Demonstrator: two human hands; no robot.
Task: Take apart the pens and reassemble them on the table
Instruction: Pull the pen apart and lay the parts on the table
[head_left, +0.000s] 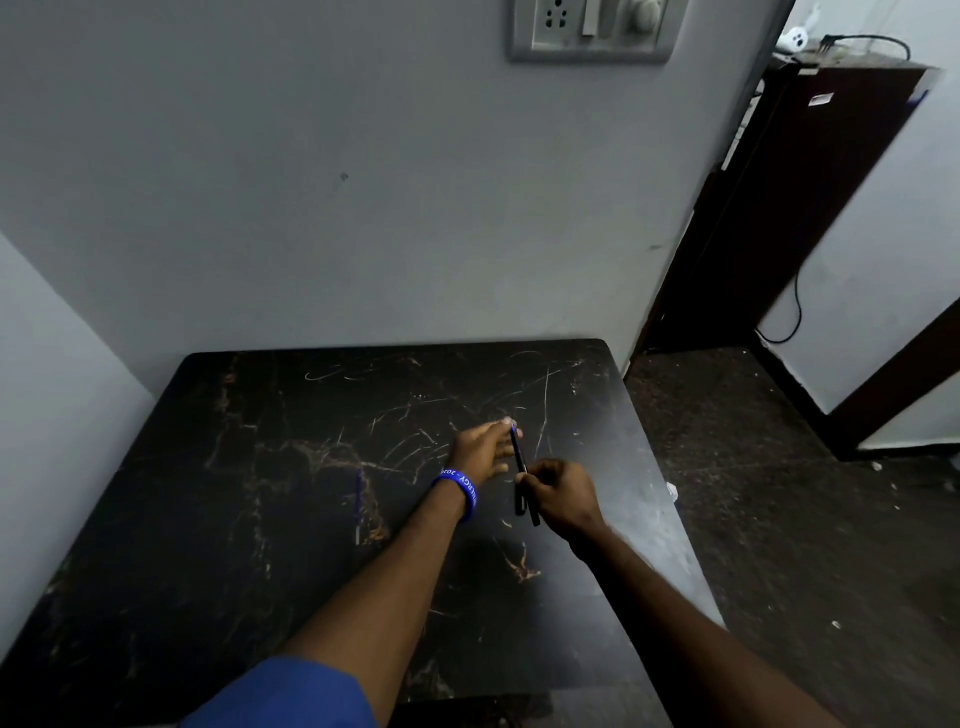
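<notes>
Our blue sleeve (291, 696) sits nearest; our right hand (563, 499) pinches a black pen (521, 470); our left hand (480, 449), fingers spread, touches its tip at twelve o'clock; a blue refill (358, 501) lies at nine o'clock on the table (208, 519).

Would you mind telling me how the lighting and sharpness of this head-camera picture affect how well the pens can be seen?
Head view: dim, so the dark pen in the right hand barely stands out from the dark table; pale glare along the table's right side; wide-angle bending of the wall edges; the blue pen lying to the left looks faint and soft; the left hand is slightly blurred.
</notes>
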